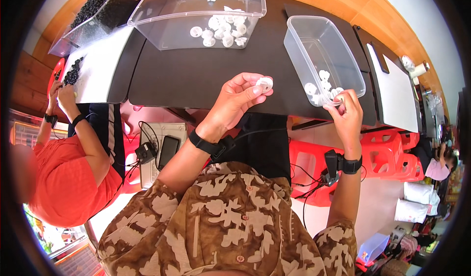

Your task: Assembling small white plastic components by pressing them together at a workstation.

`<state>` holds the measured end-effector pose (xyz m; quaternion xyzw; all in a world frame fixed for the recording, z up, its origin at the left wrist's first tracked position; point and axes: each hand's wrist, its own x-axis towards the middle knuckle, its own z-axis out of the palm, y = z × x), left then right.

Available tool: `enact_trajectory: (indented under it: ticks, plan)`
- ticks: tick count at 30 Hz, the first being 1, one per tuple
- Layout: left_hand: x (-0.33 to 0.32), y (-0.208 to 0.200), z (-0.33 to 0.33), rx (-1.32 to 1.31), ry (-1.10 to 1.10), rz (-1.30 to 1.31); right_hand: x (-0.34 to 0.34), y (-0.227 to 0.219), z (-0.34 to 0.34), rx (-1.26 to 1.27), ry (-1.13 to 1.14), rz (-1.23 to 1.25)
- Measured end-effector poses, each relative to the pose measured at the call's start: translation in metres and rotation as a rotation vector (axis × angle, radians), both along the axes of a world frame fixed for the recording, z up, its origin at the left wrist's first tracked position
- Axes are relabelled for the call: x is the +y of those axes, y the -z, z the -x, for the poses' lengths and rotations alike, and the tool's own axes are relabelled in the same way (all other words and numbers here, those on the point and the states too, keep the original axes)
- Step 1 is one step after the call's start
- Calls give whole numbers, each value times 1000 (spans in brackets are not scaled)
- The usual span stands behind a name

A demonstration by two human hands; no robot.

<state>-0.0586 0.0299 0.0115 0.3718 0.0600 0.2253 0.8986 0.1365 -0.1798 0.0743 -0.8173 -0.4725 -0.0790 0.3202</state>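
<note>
My left hand (237, 99) is raised in front of the dark table's near edge, with a small round white plastic part (265, 84) pinched between thumb and fingers. To its right, my right hand (346, 110) is closed at the near end of a small clear plastic bin (300, 55). Its fingertips are pressed together, and what they hold, if anything, is too small to name. Several white plastic parts (325, 85) lie in the near end of that bin, some partly hidden behind my fingers.
A larger clear bin (162, 30) with several white parts stands at the far middle of the dark table (211, 74). At the left, a co-worker's hands (66, 93) handle small black pieces (73, 71). Red stools (309, 168) and loose cables sit below the table.
</note>
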Motion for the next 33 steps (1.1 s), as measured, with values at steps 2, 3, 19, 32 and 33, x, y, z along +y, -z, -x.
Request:
enact_trajectory:
  ticks: [2, 3, 19, 32, 33]
  plan:
    - [0, -1, -1, 3, 10, 17, -5, -2, -2, 12, -6, 8]
    - [-2, -1, -1, 1, 10, 14, -5, -4, -1, 27, -14, 19]
    - [-28, -24, -10, -37, 95, 26, 35, -8, 88, 681, -216, -412]
    - [-37, -14, -13, -131, 139, 70, 53, 0, 88, 831, -220, -420]
    - [-37, -13, -13, -125, 142, 71, 53, 1, 87, 829, -219, -424]
